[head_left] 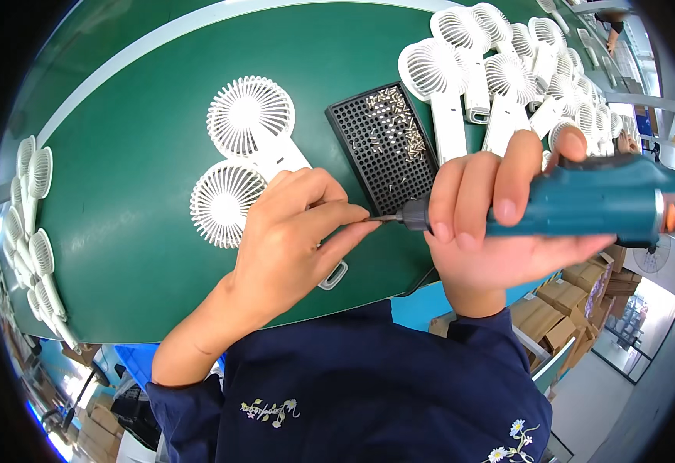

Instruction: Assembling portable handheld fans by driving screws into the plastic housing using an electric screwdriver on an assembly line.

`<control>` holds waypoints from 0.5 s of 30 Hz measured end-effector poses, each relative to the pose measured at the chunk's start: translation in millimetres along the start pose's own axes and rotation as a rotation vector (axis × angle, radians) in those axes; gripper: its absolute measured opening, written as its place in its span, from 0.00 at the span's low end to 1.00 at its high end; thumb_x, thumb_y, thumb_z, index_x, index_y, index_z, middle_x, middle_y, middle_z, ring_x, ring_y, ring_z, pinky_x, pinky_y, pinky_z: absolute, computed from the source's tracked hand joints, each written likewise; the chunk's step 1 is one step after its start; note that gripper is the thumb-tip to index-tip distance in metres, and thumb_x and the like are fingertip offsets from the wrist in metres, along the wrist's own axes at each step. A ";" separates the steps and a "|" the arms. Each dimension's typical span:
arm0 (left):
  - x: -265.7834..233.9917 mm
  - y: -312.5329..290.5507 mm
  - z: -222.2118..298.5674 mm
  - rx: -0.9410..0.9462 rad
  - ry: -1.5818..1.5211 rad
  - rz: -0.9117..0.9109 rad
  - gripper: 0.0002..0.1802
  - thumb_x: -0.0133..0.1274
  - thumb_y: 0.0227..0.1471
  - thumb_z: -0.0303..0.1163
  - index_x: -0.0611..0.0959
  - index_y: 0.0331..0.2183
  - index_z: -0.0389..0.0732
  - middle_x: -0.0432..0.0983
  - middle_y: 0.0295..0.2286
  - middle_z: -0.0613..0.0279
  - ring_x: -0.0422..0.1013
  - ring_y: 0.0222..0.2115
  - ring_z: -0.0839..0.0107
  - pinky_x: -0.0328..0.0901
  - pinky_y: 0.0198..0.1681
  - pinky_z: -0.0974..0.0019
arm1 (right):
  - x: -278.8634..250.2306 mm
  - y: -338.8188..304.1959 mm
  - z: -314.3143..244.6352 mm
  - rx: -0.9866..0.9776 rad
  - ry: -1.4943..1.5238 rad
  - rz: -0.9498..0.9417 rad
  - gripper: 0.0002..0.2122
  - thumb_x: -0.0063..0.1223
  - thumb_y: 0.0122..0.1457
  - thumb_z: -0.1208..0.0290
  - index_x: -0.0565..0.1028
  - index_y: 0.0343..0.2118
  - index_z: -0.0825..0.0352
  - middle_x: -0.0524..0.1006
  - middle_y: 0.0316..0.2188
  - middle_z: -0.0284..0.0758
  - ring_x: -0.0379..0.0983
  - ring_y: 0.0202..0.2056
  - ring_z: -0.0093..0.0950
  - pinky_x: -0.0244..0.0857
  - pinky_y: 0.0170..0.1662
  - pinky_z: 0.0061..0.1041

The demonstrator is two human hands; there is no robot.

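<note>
My right hand [469, 247] wraps round a teal electric screwdriver [577, 202], held level with its bit [386, 219] pointing left. At the bit's tip, my left hand [283, 235] pinches with thumb and forefinger; whatever sits between them is too small to make out. Behind the fingers lies a black tray [345, 139] full of small holes, with loose screws [411, 143] scattered over its far and right part. Two white handheld fans lie on the table: an upper fan [249, 116] and a lower fan [223, 207], whose handle my left hand partly covers.
Many more white fans [499, 81] crowd the far right of the green table [137, 231]. Another group of fans [40, 251] lines its left edge. Cardboard boxes [557, 305] stand below at the right. Part of another person [614, 37] shows at the upper right.
</note>
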State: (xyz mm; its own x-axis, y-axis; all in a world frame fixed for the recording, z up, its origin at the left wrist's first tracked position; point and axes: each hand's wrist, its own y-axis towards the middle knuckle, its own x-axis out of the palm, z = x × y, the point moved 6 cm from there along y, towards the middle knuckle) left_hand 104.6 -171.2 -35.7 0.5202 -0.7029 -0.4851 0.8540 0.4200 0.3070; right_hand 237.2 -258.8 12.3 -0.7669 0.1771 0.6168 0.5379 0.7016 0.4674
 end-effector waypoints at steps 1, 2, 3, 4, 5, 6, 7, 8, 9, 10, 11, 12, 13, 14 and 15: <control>-1.9 -1.7 -0.2 0.008 0.031 0.022 0.10 0.68 0.34 0.24 0.84 0.25 0.38 0.69 0.22 0.66 0.65 0.22 0.70 0.57 0.24 0.67 | 3.1 -2.0 -0.4 0.003 -0.032 -0.082 0.32 0.39 0.60 0.36 0.61 0.56 0.58 0.68 0.27 0.32 0.63 0.15 0.26 0.62 0.18 0.28; -4.0 -3.1 -0.5 0.016 0.062 0.044 0.09 0.67 0.34 0.26 0.83 0.24 0.39 0.68 0.22 0.67 0.65 0.22 0.68 0.56 0.25 0.64 | 8.5 -3.7 1.2 0.014 -0.052 -0.111 0.32 0.41 0.59 0.36 0.61 0.57 0.57 0.68 0.27 0.33 0.64 0.16 0.27 0.63 0.19 0.30; -3.8 -2.0 -1.4 0.017 0.058 0.043 0.09 0.67 0.34 0.26 0.83 0.24 0.39 0.68 0.22 0.67 0.65 0.22 0.68 0.56 0.25 0.64 | 13.2 -5.8 0.7 0.023 -0.079 -0.138 0.31 0.44 0.59 0.37 0.60 0.57 0.55 0.68 0.27 0.34 0.65 0.16 0.29 0.63 0.20 0.31; -4.1 -0.4 -0.7 0.056 0.101 0.045 0.09 0.67 0.34 0.25 0.83 0.24 0.39 0.68 0.22 0.67 0.65 0.23 0.68 0.56 0.26 0.63 | 14.4 -7.1 0.2 0.025 -0.082 -0.136 0.31 0.44 0.59 0.37 0.60 0.57 0.55 0.68 0.27 0.34 0.65 0.16 0.29 0.63 0.20 0.31; -4.9 0.8 0.2 0.095 0.144 0.046 0.10 0.66 0.34 0.24 0.82 0.24 0.39 0.68 0.22 0.67 0.65 0.23 0.68 0.56 0.27 0.63 | 15.4 -8.3 -0.1 0.028 -0.090 -0.134 0.32 0.43 0.58 0.36 0.60 0.57 0.55 0.68 0.27 0.34 0.65 0.16 0.29 0.63 0.20 0.32; -7.0 1.4 -0.2 0.094 0.183 0.016 0.10 0.66 0.34 0.24 0.81 0.24 0.39 0.67 0.23 0.67 0.66 0.24 0.67 0.56 0.30 0.63 | 16.7 -9.4 1.4 0.033 -0.092 -0.135 0.32 0.43 0.58 0.36 0.60 0.57 0.55 0.68 0.27 0.35 0.65 0.17 0.30 0.63 0.21 0.32; -7.2 0.5 -2.9 0.092 0.182 0.019 0.10 0.66 0.34 0.24 0.81 0.24 0.39 0.67 0.23 0.67 0.66 0.24 0.67 0.56 0.30 0.63 | 17.8 -10.3 2.8 0.039 -0.095 -0.136 0.32 0.43 0.58 0.35 0.60 0.57 0.55 0.68 0.27 0.35 0.65 0.17 0.30 0.63 0.21 0.32; -6.2 -1.0 -5.0 0.112 0.194 0.026 0.09 0.65 0.35 0.25 0.81 0.24 0.40 0.67 0.23 0.67 0.65 0.24 0.68 0.56 0.30 0.63 | 18.9 -11.2 4.2 0.044 -0.098 -0.137 0.33 0.43 0.58 0.35 0.60 0.57 0.55 0.68 0.27 0.35 0.65 0.17 0.30 0.63 0.21 0.33; -6.2 -2.0 -6.7 0.131 0.208 0.035 0.09 0.65 0.36 0.26 0.81 0.24 0.40 0.66 0.23 0.67 0.65 0.25 0.68 0.56 0.31 0.64 | 20.2 -11.2 6.3 0.049 -0.100 -0.140 0.33 0.43 0.57 0.35 0.60 0.57 0.55 0.68 0.27 0.35 0.66 0.17 0.31 0.63 0.21 0.33; -6.1 -2.0 -8.3 0.129 0.208 0.041 0.09 0.65 0.36 0.26 0.81 0.24 0.40 0.66 0.23 0.67 0.65 0.25 0.68 0.56 0.31 0.64 | 21.4 -11.0 8.3 0.054 -0.103 -0.145 0.33 0.42 0.57 0.34 0.60 0.57 0.55 0.68 0.27 0.36 0.66 0.17 0.31 0.63 0.21 0.33; -3.8 -1.5 -8.9 0.135 0.244 0.020 0.09 0.64 0.37 0.26 0.80 0.24 0.41 0.66 0.23 0.67 0.65 0.25 0.68 0.57 0.31 0.64 | 22.4 -10.8 10.2 0.059 -0.106 -0.149 0.33 0.42 0.57 0.34 0.61 0.57 0.55 0.69 0.27 0.36 0.66 0.17 0.31 0.63 0.22 0.34; -1.4 -1.7 -9.3 0.137 0.280 0.002 0.08 0.64 0.37 0.27 0.80 0.24 0.42 0.65 0.23 0.67 0.64 0.25 0.68 0.57 0.32 0.64 | 23.0 -10.6 12.6 0.067 -0.107 -0.155 0.34 0.42 0.57 0.33 0.61 0.57 0.55 0.69 0.27 0.36 0.66 0.17 0.32 0.62 0.22 0.34; -0.8 -1.7 -9.4 0.133 0.280 0.010 0.08 0.64 0.37 0.27 0.80 0.24 0.42 0.65 0.23 0.67 0.64 0.25 0.68 0.57 0.32 0.64 | 23.4 -10.4 14.9 0.074 -0.108 -0.161 0.34 0.42 0.56 0.33 0.61 0.57 0.55 0.69 0.27 0.36 0.66 0.18 0.32 0.62 0.22 0.34; 0.0 -1.4 -9.5 0.123 0.292 0.015 0.08 0.63 0.38 0.27 0.79 0.23 0.42 0.64 0.23 0.67 0.64 0.25 0.68 0.57 0.32 0.64 | 23.7 -10.1 17.0 0.081 -0.109 -0.168 0.34 0.42 0.56 0.32 0.61 0.57 0.55 0.69 0.27 0.37 0.66 0.18 0.32 0.62 0.22 0.34; 0.7 -0.4 -9.8 0.118 0.300 0.017 0.08 0.63 0.38 0.27 0.78 0.22 0.42 0.64 0.23 0.66 0.64 0.25 0.68 0.57 0.32 0.64 | 23.4 -9.8 17.9 0.085 -0.115 -0.171 0.35 0.42 0.56 0.32 0.61 0.57 0.55 0.69 0.27 0.37 0.66 0.18 0.33 0.62 0.22 0.35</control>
State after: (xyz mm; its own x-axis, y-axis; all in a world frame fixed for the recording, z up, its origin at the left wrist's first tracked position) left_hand 104.8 -166.3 -44.2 0.5295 -0.4883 -0.6937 0.8471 0.3482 0.4015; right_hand 207.7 -249.1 10.8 -0.8821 0.1248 0.4542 0.3687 0.7831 0.5009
